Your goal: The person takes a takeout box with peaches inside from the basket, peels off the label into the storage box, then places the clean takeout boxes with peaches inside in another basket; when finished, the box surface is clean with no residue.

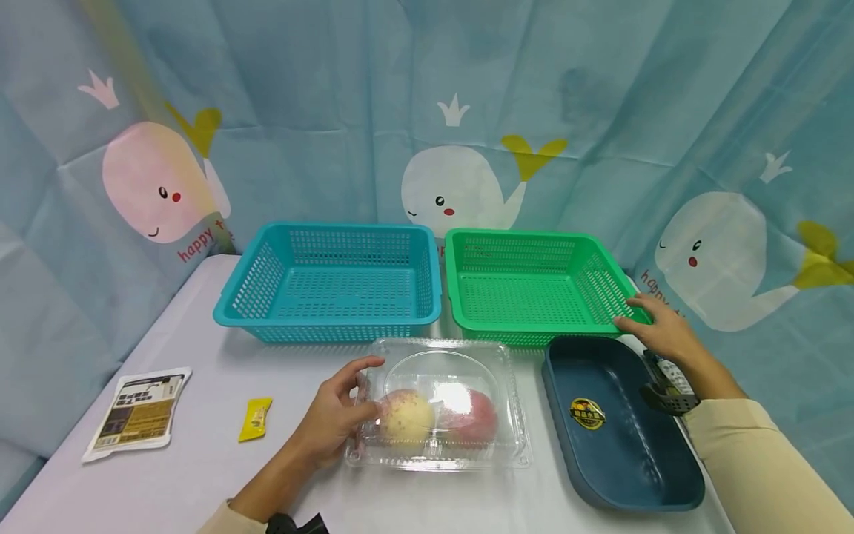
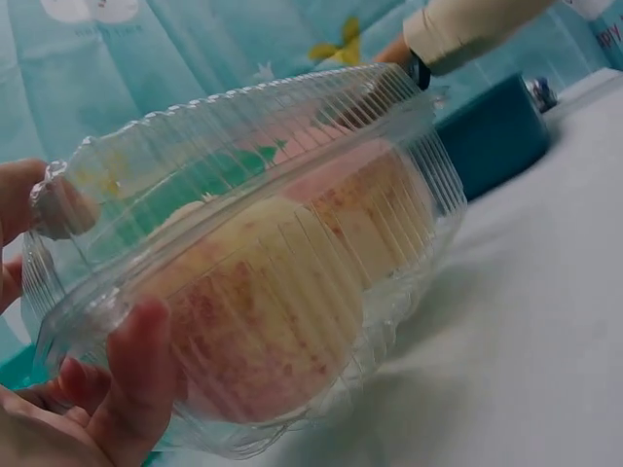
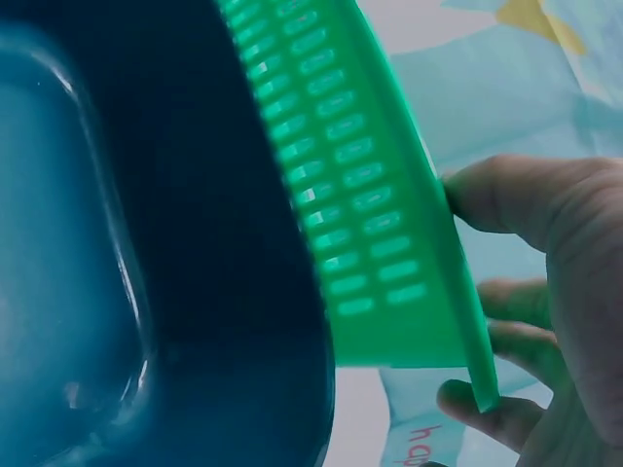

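My left hand point(image 1: 336, 415) grips the left side of a clear plastic clamshell box point(image 1: 440, 363), its fingers at the lid and its thumb lower down. Through the plastic show two round fruits, a yellow one with red specks point(image 1: 407, 417) and a pinkish-red one point(image 1: 472, 417). In the left wrist view the box point(image 2: 389, 292) looks tilted, its lid down over the fruits. My right hand point(image 1: 657, 326) holds the near right corner of a green perforated basket point(image 1: 527, 326). In the right wrist view, thumb and fingers pinch that basket's rim point(image 3: 443, 224).
A blue perforated basket point(image 1: 327, 330) stands left of the green one. Below my right forearm lies a dark blue basin point(image 1: 620, 460) with a round gold-and-black sticker. At the left are a flat food pouch point(image 1: 140, 408) and a small yellow packet point(image 1: 256, 420). A whale-print curtain point(image 1: 320, 89) hangs behind.
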A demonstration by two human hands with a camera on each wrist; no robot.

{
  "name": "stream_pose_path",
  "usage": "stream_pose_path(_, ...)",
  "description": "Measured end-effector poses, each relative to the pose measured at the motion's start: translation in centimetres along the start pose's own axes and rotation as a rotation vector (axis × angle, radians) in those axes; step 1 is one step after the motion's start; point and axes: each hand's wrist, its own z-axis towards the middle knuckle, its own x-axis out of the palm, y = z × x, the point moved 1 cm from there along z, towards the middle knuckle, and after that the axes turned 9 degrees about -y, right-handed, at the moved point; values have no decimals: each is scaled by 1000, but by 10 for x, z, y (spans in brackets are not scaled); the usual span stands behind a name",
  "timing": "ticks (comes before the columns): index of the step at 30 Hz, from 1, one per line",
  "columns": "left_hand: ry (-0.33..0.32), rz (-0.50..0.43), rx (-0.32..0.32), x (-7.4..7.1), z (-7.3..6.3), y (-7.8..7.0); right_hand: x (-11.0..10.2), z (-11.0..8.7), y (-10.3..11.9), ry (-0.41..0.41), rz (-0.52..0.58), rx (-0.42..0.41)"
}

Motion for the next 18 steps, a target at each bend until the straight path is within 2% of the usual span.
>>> stream_pose_path(5,41,-49,47,3,-3,-13,2,-1,-3,35,25,26)
stream_pose_path(11,81,-72,74,7,-6,-27,4,-3,-8,38,46,18)
stream_pose_path(18,74,-75,76,10,-8,-44,4,-5,-7,32,58,12)
